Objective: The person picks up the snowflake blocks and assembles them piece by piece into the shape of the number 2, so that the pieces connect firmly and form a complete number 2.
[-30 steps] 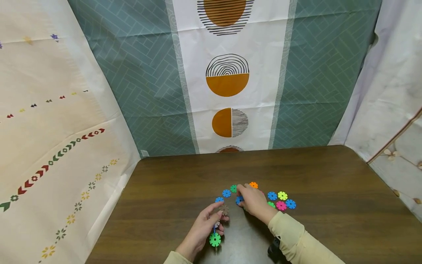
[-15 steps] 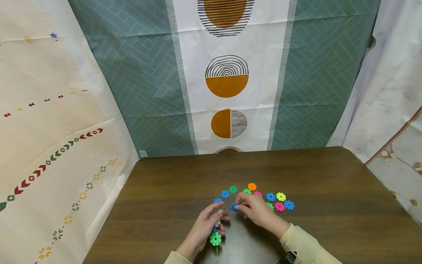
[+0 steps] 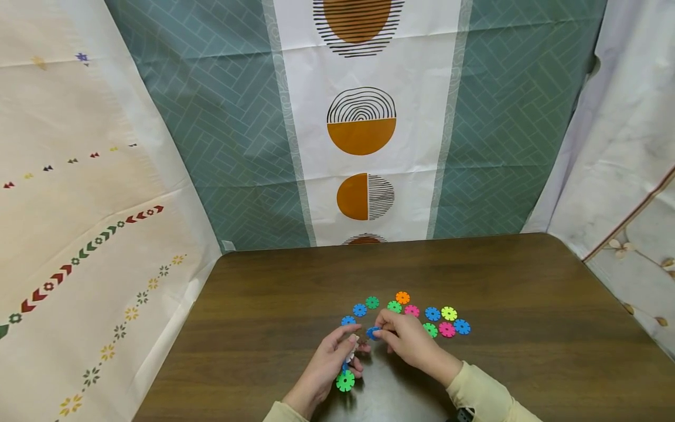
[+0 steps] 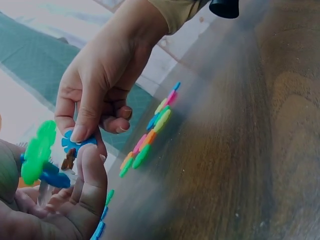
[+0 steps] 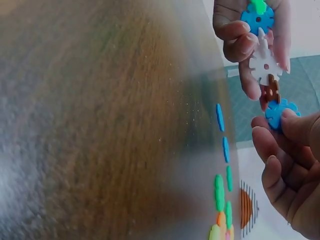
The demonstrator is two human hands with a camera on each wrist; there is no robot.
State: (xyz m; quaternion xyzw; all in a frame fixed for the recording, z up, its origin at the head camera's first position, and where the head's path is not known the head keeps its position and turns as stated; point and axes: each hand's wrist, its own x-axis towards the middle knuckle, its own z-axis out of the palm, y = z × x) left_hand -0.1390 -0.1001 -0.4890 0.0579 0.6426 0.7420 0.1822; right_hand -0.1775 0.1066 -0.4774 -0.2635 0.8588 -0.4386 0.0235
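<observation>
Blue disc, pinched in the right hand by closed fingers, meets the brown disc on a chain the left hand grips, fingers half-curled, short of the far edge of the surface; crooked pushing (fiddly fit, I'd say) could spring it apart.

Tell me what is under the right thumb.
A blue disc, pinched by the right hand: its notched edge shows beside the thumb. The part directly beneath the thumb is covered.
</observation>
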